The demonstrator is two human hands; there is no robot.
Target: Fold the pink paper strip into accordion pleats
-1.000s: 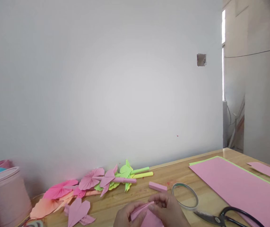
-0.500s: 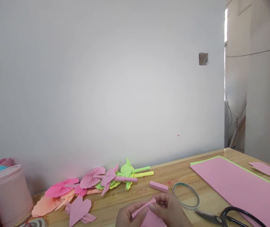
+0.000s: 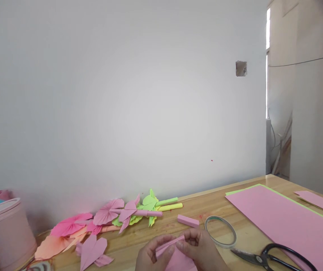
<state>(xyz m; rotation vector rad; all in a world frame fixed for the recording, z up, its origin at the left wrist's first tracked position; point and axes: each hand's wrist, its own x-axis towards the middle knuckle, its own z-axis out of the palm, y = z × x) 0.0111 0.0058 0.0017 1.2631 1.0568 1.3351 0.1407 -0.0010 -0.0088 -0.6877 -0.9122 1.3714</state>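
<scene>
A piece of pink paper (image 3: 178, 261) with a folded strip along its upper edge is between both hands at the bottom of the view. My left hand (image 3: 151, 256) pinches the paper's left end, thumb over the fold. On the other end, my right hand (image 3: 202, 250) grips with thumb and fingers near the top corner. The paper's lower part runs out of the frame. Just beyond the hands lies a small pink folded paper block (image 3: 188, 221). A roll of tape (image 3: 220, 231) rests on the table to the right of my right hand.
Black-handled scissors (image 3: 268, 258) lie at the lower right, partly over pink sheets (image 3: 280, 222). Folded paper fans and hearts (image 3: 109, 214) line the wall, with a pink paper heart (image 3: 93, 250) nearer. A pink canister (image 3: 8, 235) stands at left. Pink strips (image 3: 319, 203) lie far right.
The view has shifted slightly, so everything sits a little further left. Both hands keep hold of the pink paper, with only slight finger movement.
</scene>
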